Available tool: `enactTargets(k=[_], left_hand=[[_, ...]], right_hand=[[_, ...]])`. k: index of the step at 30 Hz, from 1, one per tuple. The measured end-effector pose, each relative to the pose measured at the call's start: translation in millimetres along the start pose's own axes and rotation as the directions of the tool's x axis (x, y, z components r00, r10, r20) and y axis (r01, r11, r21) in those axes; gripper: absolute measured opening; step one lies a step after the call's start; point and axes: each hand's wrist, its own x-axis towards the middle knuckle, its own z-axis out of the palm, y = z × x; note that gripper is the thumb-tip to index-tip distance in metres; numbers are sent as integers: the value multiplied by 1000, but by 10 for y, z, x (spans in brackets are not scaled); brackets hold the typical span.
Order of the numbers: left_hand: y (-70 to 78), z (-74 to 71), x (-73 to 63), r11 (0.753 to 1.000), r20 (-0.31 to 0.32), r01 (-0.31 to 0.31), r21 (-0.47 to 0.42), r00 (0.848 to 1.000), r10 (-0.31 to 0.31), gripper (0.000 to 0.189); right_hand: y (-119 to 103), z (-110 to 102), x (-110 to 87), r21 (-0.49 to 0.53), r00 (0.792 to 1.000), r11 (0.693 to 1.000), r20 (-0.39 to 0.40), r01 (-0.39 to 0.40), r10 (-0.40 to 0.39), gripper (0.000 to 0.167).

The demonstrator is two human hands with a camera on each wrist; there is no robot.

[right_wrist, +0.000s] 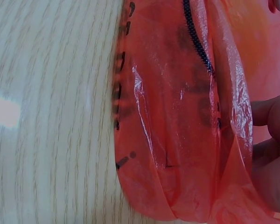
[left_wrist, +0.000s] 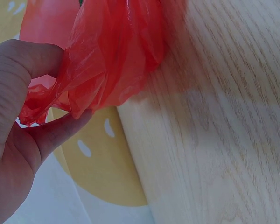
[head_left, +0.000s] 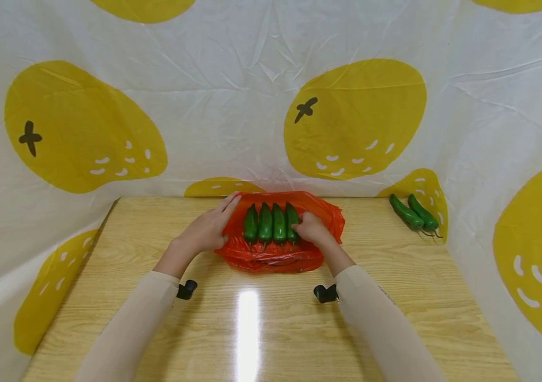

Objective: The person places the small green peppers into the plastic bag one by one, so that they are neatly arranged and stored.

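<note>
An open red plastic bag lies on the table with several green chili peppers side by side in it, tips away from me and stems toward me. My left hand is at the bag's left edge. In the left wrist view, the thumb and fingers of that hand hold a bunched edge of the red film. My right hand reaches over the bag's right side and holds the rightmost pepper. Bag film partly hides the right fingers in the right wrist view, and the pepper is out of sight there.
Two more green chili peppers lie together at the table's back right. White cloth with yellow fruit prints hangs behind and along both sides of the wooden table. Glare shines on the table's front.
</note>
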Motion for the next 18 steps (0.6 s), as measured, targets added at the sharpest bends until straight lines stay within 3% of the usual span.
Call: enactTargets(k=[6,18], left_hand=[[-7,-8,2,1000,3,1,-1,1000,-1,116],[13,-24,-1,999,20,31,-9,999,-31,117]], right_hand=[[12,-4,-10,-39,1000,999,-24,0,-1,38],[9,-33,-86,42,996,998,-75,49,-46,61]])
